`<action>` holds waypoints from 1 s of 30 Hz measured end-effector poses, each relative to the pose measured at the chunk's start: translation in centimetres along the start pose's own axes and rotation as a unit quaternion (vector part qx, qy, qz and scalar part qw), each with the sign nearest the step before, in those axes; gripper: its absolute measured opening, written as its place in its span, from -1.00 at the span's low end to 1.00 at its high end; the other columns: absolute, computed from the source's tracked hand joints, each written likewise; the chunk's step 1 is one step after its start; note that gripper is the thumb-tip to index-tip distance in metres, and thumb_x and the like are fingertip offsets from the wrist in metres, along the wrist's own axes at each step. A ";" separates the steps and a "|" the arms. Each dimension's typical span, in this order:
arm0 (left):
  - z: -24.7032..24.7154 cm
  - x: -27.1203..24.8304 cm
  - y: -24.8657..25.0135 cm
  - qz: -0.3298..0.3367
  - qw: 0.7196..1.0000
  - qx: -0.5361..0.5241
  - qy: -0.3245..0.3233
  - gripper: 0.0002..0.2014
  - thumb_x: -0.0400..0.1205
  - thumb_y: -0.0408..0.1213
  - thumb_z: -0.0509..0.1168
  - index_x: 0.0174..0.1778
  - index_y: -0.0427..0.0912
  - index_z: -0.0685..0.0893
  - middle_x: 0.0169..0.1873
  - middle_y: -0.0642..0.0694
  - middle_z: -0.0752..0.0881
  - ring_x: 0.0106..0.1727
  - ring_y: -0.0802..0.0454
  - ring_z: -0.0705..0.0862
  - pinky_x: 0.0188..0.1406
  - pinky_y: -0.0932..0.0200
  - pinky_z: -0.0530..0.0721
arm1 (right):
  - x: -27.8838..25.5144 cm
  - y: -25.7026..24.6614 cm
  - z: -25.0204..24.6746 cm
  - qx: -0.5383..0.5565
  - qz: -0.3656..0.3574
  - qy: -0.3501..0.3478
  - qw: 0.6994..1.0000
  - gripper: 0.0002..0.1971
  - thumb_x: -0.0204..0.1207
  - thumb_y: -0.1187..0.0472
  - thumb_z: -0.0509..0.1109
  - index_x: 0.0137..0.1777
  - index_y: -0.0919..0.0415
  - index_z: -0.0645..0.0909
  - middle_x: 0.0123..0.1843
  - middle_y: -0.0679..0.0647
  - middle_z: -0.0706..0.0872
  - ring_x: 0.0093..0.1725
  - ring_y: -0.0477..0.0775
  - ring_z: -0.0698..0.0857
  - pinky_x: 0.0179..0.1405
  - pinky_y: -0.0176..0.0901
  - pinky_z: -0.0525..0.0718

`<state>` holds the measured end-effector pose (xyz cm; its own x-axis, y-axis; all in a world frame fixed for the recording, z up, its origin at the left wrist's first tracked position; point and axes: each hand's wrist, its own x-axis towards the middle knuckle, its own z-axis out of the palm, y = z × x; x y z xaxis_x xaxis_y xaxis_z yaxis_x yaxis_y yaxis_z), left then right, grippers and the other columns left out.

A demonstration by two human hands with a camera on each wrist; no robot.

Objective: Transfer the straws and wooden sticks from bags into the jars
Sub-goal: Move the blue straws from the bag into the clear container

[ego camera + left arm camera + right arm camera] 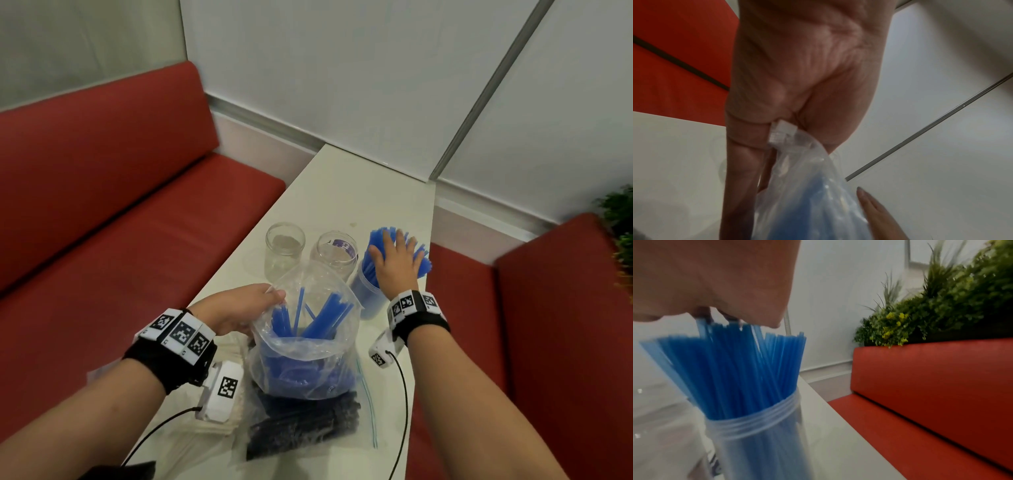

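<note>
Clear plastic is pinched between the thumb and fingers of your left hand [239, 310]: it holds up the rim of the clear zip bag of blue straws [305, 346], which stands over a flat bag of dark sticks [305, 425] on the white table [342, 192]. Beyond the bag stand two empty clear glass jars [285, 247], close together. Right of them, your right hand [397, 262] lies flat, fingers spread, on the tops of the blue straws [740, 369] standing upright in a clear plastic jar [760, 443].
</note>
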<state>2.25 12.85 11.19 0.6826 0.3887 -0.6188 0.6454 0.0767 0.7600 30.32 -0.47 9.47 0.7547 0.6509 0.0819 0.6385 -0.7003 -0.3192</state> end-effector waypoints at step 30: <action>2.0 -1.0 -0.9 0.041 0.999 0.024 -0.005 -0.72 0.71 0.00 0.31 0.27 -0.03 0.64 0.17 -0.08 0.75 0.19 -0.11 0.72 0.18 -0.11 0.70 | -16.5 -6.0 2.7 0.111 0.189 -0.198 0.955 -0.67 0.66 0.20 0.28 0.34 0.34 0.61 0.32 0.28 0.70 0.28 0.26 0.69 0.07 -0.16 0.56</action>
<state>1.69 10.53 10.77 0.7372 0.3817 -0.5575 0.6032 0.0001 0.7976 13.64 -6.16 7.51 0.7806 0.4553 -0.4282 0.2517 -0.8561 -0.4513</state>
